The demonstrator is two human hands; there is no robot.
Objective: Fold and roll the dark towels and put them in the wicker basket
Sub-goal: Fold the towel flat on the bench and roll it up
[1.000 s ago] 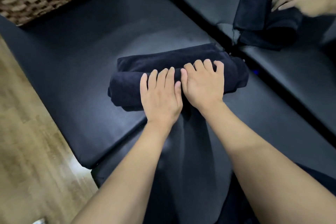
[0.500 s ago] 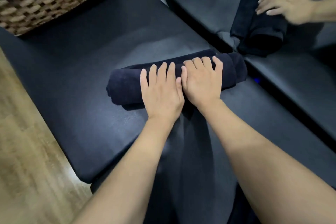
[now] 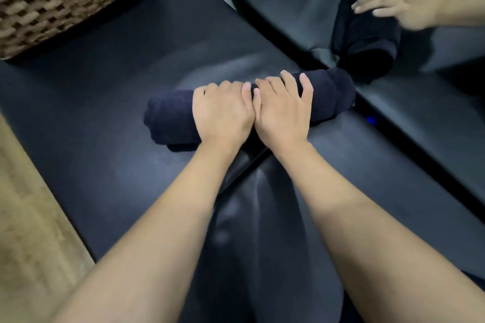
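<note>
Rolled into a tight log across the centre of the frame: one dark towel (image 3: 170, 115), lying on the black padded desk (image 3: 105, 92); no loose flap visible beyond the roll, so rolling of this one looks finished or very nearly so. Left hand (image 3: 223, 110) laid over the middle of the roll, fingers curled over its top and down the far side, gripping it; right hand (image 3: 282, 110) just beside, touching the left, fingers likewise bent over the top of the roll with the little finger spread toward the right end, holding it too. Both ends of the roll sticking out past the hands, the right end close to the dark gap between the two padded surfaces. Wicker basket (image 3: 65, 0) in the upper left of the frame, well apart from the roll, standing on the same desk; inside of it not visible, so number of towels already in there impossible to tell. Upper right of the frame: another person's hands (image 3: 399, 5) flat on a second dark towel (image 3: 367, 42), partly rolled on the neighbouring padded surface; blurred. Wooden floor (image 3: 31, 217) along the left edge. Judged from this: fold and roll done for the centre towel; still left, lifting it and carrying it up and left into the basket; second towel still under way.
</note>
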